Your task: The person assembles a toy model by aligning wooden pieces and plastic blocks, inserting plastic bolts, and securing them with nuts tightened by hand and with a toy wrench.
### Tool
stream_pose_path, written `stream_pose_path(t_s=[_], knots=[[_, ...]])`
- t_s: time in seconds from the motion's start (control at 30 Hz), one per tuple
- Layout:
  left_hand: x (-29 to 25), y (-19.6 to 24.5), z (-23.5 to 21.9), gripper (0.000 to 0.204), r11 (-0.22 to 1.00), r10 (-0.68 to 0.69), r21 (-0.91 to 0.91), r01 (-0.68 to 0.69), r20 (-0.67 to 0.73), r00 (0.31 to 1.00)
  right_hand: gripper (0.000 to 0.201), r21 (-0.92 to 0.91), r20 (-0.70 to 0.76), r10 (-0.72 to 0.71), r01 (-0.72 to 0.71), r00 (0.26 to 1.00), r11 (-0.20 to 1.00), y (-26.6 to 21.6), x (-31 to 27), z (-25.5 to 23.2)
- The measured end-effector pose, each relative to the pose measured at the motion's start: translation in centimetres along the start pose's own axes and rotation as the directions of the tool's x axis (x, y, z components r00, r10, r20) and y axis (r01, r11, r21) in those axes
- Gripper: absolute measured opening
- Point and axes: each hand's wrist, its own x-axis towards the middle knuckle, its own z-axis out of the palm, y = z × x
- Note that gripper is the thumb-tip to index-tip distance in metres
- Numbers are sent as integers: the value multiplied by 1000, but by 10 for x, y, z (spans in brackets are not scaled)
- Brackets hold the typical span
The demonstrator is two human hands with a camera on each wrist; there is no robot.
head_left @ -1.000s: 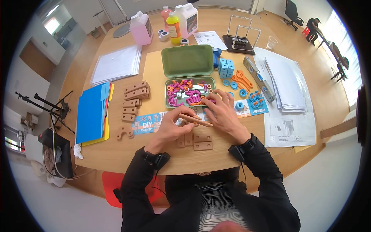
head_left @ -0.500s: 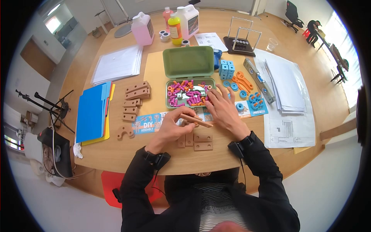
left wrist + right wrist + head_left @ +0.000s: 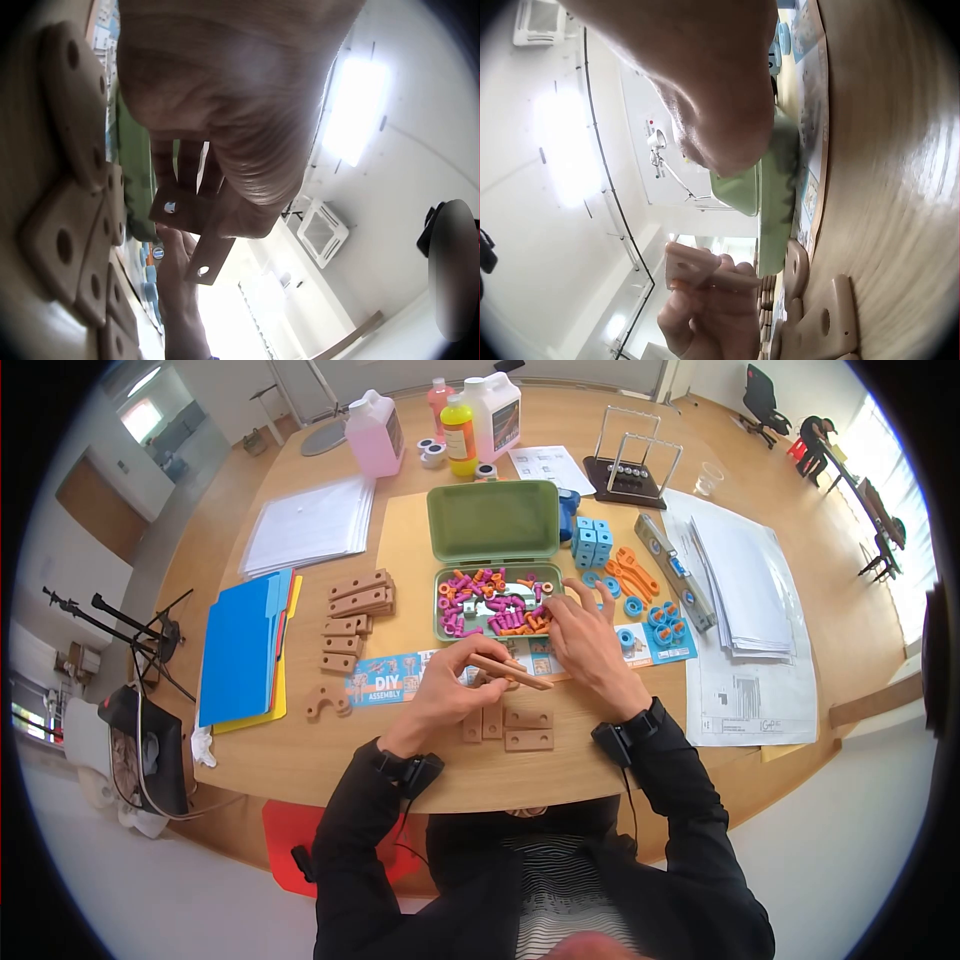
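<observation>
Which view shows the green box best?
Head: the green box is open, lid raised, purple and orange pieces visible inside. Left wrist catches only slices, the left hand covering some; right wrist shows its outer wall and lid, no contents.

Two drilled brown bars (image 3: 191, 214) are being held, while one green box (image 3: 495, 525), two jugs (image 3: 375, 440), two bottles (image 3: 460, 440), one Newton's cradle (image 3: 625, 478), one spirit level (image 3: 675, 568) and one plastic cup (image 3: 709, 479) are sharing the table (image 3: 470, 785).

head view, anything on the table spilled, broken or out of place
Nothing looks spilled or broken. The purple pieces lie jumbled but inside the green box. A crumpled white scrap at the table's left edge looks stray, like litter.
</observation>
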Motion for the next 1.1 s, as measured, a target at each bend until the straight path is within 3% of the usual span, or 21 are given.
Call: stream_pose_path(t_s=[0.57, 0.87, 1.1], knots=[[1, 1, -1, 30, 999, -39, -4, 39, -2, 999, 14, 158, 1, -20, 19, 1000, 987, 8, 1, 0], [2, -2, -2, 30, 999, -34, -10, 34, -2, 999, 15, 265, 59, 32, -47, 998, 963, 12, 1, -2], [2, -2, -2, 31, 1000, -29, -1, 29, -3, 1000, 16, 322, -26, 37, -27, 999, 946, 12, 1, 1]])
